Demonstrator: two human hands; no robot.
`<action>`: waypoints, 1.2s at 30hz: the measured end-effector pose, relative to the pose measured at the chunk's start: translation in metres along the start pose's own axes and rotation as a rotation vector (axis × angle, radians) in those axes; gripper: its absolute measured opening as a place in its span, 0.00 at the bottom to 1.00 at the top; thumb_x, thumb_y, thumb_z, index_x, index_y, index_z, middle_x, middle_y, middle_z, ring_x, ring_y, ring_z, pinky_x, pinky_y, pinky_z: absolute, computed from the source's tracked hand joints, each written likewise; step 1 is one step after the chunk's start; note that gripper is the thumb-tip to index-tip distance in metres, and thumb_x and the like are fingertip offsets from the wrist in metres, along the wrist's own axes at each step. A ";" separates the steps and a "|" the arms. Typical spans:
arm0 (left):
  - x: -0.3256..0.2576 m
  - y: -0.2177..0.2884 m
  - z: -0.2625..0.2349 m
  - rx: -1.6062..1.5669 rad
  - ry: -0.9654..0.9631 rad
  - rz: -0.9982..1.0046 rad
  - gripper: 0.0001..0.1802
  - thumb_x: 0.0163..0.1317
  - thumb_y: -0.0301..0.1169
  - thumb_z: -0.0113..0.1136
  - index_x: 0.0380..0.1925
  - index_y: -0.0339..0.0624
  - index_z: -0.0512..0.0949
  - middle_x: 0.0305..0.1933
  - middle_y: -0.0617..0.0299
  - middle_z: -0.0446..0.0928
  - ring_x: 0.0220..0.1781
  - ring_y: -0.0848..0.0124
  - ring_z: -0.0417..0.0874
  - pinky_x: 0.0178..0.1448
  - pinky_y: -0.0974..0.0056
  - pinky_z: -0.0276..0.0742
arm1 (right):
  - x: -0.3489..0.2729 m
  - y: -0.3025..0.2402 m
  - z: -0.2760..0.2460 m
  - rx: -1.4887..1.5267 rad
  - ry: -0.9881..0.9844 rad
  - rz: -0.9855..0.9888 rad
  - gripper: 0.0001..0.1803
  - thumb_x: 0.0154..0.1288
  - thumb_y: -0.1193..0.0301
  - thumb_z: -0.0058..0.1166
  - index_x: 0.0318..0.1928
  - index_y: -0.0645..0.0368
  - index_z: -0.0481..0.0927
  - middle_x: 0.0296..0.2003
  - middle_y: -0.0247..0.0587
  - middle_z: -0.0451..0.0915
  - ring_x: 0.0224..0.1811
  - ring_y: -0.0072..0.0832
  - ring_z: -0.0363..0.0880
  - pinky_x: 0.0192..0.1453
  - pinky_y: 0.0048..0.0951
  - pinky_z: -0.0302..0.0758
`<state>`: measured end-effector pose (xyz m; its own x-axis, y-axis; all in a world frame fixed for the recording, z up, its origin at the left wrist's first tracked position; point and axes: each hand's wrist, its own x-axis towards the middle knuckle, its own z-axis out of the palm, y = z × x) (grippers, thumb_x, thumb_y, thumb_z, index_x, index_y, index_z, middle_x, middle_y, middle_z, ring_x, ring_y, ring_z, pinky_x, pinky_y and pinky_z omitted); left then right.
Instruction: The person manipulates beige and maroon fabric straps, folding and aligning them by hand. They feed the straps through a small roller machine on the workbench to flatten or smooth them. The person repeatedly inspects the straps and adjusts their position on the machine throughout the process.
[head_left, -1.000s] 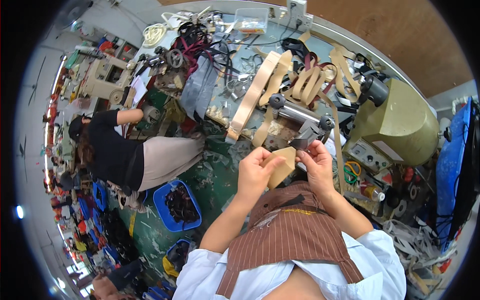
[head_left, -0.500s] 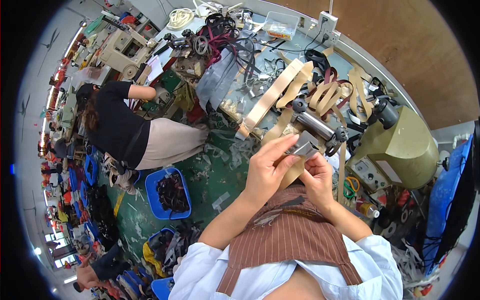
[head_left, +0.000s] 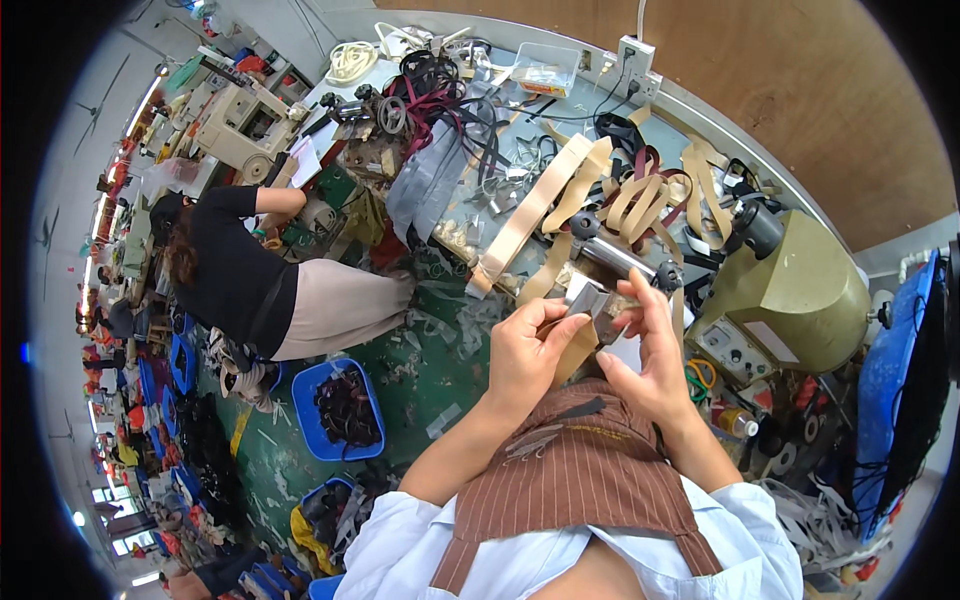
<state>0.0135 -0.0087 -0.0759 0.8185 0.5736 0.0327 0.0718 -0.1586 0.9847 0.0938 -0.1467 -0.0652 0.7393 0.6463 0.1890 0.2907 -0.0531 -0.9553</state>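
Observation:
My left hand point(head_left: 530, 348) is closed, thumb and fingers pinching a small folded piece of shiny sheet metal point(head_left: 586, 296). A beige strap point(head_left: 573, 358) hangs below this piece, beside the left thumb, in front of my apron. Close on the right is my right hand point(head_left: 655, 355), its fingers spread and its thumb apart. Those fingertips are next to the metal piece; whether they touch it I cannot tell. Just beyond both hands stands a metal roller point(head_left: 618, 255) with dark knobs, and more beige strap point(head_left: 545, 275) runs down near it.
Beige, black and maroon straps point(head_left: 640, 195) lie heaped on the workbench point(head_left: 490, 140). An olive-green machine point(head_left: 790, 300) stands on the right. At the left a person in a black top point(head_left: 235, 260) bends over another machine. A blue bin point(head_left: 303, 405) sits on the green floor.
My right hand has drawn back a little from the metal piece and its fingers have spread. The left hand keeps hold, shifted slightly left and down.

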 end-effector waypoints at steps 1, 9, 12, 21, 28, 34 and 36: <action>-0.001 0.001 0.001 -0.004 -0.002 -0.006 0.09 0.56 0.27 0.62 0.32 0.31 0.76 0.29 0.63 0.80 0.33 0.81 0.77 0.36 0.73 0.74 | 0.005 -0.007 -0.002 -0.030 0.010 -0.105 0.37 0.47 0.77 0.58 0.61 0.63 0.62 0.43 0.39 0.69 0.34 0.23 0.71 0.41 0.24 0.70; -0.005 -0.003 0.000 0.029 -0.036 0.120 0.12 0.53 0.26 0.64 0.36 0.30 0.79 0.41 0.50 0.79 0.41 0.68 0.81 0.44 0.67 0.75 | 0.010 -0.002 0.006 0.050 -0.003 0.105 0.26 0.51 0.83 0.50 0.55 0.63 0.68 0.29 0.35 0.73 0.29 0.17 0.73 0.35 0.20 0.73; -0.008 0.001 0.000 0.081 -0.039 0.020 0.10 0.52 0.28 0.63 0.32 0.32 0.80 0.37 0.52 0.80 0.37 0.65 0.82 0.41 0.67 0.74 | 0.008 0.005 0.009 0.028 0.034 0.105 0.23 0.50 0.83 0.53 0.50 0.64 0.70 0.27 0.35 0.75 0.29 0.19 0.74 0.34 0.20 0.74; -0.018 -0.008 0.010 0.041 0.028 -0.020 0.11 0.51 0.31 0.65 0.26 0.32 0.79 0.28 0.56 0.78 0.29 0.69 0.79 0.33 0.67 0.72 | 0.005 -0.011 -0.007 0.039 -0.142 0.044 0.22 0.51 0.75 0.61 0.47 0.66 0.71 0.30 0.37 0.79 0.29 0.19 0.78 0.37 0.21 0.74; -0.026 0.018 -0.013 0.007 -0.039 0.135 0.07 0.50 0.26 0.65 0.24 0.32 0.79 0.29 0.59 0.78 0.31 0.74 0.77 0.35 0.71 0.71 | 0.016 -0.026 -0.013 0.391 -0.302 0.249 0.09 0.61 0.78 0.53 0.42 0.68 0.74 0.33 0.32 0.79 0.35 0.14 0.76 0.39 0.16 0.74; -0.032 0.021 -0.025 0.139 0.039 0.057 0.06 0.49 0.24 0.64 0.23 0.31 0.78 0.29 0.58 0.78 0.31 0.73 0.78 0.36 0.70 0.71 | 0.018 -0.029 0.006 0.207 -0.315 0.138 0.09 0.61 0.78 0.54 0.41 0.68 0.75 0.31 0.33 0.80 0.33 0.13 0.76 0.37 0.17 0.74; -0.032 0.021 -0.031 0.161 0.023 0.062 0.06 0.49 0.25 0.64 0.24 0.31 0.78 0.30 0.57 0.78 0.30 0.71 0.78 0.35 0.69 0.72 | 0.016 -0.030 0.008 0.267 -0.329 0.192 0.09 0.62 0.77 0.53 0.42 0.67 0.75 0.32 0.33 0.79 0.34 0.15 0.76 0.39 0.18 0.74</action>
<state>-0.0295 -0.0053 -0.0512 0.8112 0.5764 0.0981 0.1135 -0.3198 0.9407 0.0916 -0.1288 -0.0352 0.5202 0.8532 -0.0379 -0.0310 -0.0254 -0.9992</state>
